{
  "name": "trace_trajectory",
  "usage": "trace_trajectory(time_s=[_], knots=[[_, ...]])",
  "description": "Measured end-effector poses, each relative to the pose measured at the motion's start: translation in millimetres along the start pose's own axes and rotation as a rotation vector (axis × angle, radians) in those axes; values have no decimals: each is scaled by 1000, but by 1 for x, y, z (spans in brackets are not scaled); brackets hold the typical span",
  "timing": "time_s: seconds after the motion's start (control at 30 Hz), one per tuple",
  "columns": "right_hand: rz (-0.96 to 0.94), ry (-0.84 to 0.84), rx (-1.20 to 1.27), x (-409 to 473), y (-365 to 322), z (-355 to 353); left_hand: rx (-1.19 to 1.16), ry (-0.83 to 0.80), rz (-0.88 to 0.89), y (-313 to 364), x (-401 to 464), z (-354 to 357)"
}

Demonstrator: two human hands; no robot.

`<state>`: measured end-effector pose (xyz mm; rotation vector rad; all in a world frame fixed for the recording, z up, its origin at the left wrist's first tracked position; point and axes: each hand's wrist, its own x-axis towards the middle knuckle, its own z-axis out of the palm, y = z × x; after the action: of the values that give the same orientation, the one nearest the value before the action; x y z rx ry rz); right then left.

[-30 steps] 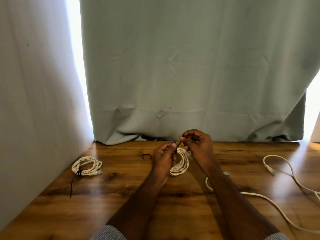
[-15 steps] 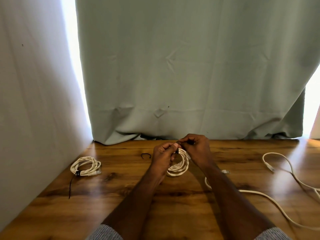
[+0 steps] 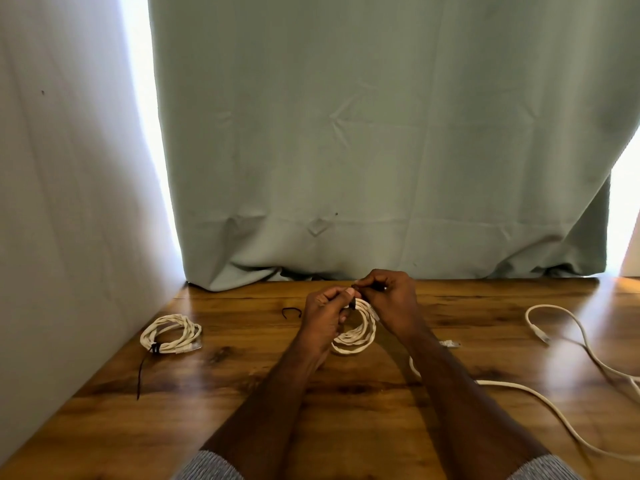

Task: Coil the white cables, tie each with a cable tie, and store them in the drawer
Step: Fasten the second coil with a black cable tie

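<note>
left: tied coil (image 3: pixel 171 334) near wall (image 3: pixel 69 237), its black tie tail (image 3: pixel 140 375) trailing toward the near edge | back: curtain (image 3: pixel 381 150) closes off tabletop (image 3: pixel 242 393) | right: loose white cable (image 3: pixel 571 327) snakes across | centre-left: small black tie (image 3: pixel 290 310) | bare wood between tied coil and arms

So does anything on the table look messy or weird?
A bit. One loose white cable sprawls uncoiled across the right side of the table, and a spare black tie lies alone. The tied coil on the left has a long black tail sticking out. Nothing looks broken.
</note>
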<state>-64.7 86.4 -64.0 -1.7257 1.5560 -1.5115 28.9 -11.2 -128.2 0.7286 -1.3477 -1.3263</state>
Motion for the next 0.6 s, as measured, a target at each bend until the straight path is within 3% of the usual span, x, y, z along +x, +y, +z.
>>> trace_trajectory(time_s=[0.6], knots=[[-30,-99,45,9,13,8,-45,96,42,2,2,-3]])
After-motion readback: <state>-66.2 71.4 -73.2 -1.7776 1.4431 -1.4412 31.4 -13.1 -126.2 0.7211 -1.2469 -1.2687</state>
